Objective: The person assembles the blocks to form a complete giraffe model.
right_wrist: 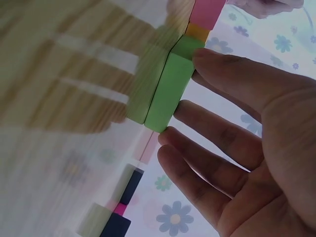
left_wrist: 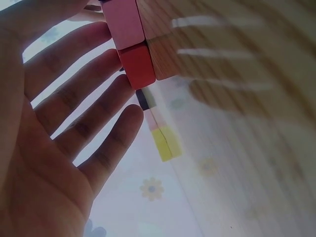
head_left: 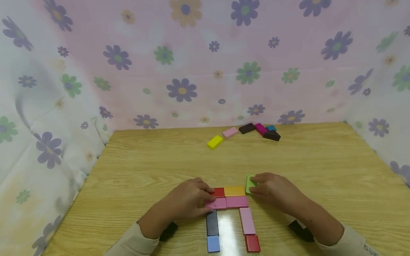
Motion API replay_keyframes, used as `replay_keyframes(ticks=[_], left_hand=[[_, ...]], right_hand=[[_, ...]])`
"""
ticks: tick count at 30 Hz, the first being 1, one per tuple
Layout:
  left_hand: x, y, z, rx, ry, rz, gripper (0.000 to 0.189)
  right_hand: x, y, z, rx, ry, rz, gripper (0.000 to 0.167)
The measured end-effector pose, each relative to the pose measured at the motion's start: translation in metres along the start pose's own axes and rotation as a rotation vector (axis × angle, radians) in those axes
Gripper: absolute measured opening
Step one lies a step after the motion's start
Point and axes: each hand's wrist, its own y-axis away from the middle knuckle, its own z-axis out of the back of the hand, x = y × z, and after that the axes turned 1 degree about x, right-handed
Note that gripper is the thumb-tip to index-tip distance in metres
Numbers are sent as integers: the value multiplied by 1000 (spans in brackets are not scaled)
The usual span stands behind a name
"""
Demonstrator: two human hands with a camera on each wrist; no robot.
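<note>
Flat coloured blocks form a figure on the wooden table. A red block (head_left: 219,192) and an orange block (head_left: 234,191) make its top row, with a left pink block (head_left: 219,203) and a right pink block (head_left: 237,202) just below. My left hand (head_left: 189,199) lies against the left end of these rows, fingers loosely extended; in the left wrist view fingertips meet the sides of the pink and red blocks (left_wrist: 138,65). At the right end of the top row, my right hand (head_left: 275,188) holds a light green block (right_wrist: 170,89) between the thumb at its near end and the fingers.
Two legs run toward me: a black block (head_left: 212,223) above a blue one (head_left: 213,244), and a pale pink block (head_left: 247,221) above a red one (head_left: 252,243). Near the back edge lie yellow (head_left: 215,142), pink (head_left: 230,133), black (head_left: 247,128), magenta and blue blocks. Flowered cloth surrounds the table.
</note>
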Motion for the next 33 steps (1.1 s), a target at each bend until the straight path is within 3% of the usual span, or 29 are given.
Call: replay_keyframes(ticks=[24,29,33], left_hand=[[1,6,6,-17,12,17,28],[0,3,3,-13,17,4,28],[0,2,2,-22,5,-17,27]], right_hand=[[5,-8,0,-16,1,43,16],[-4,-8,4,-52,-11,-53,16],[-22,-23,13,-64,-30,-153,19]])
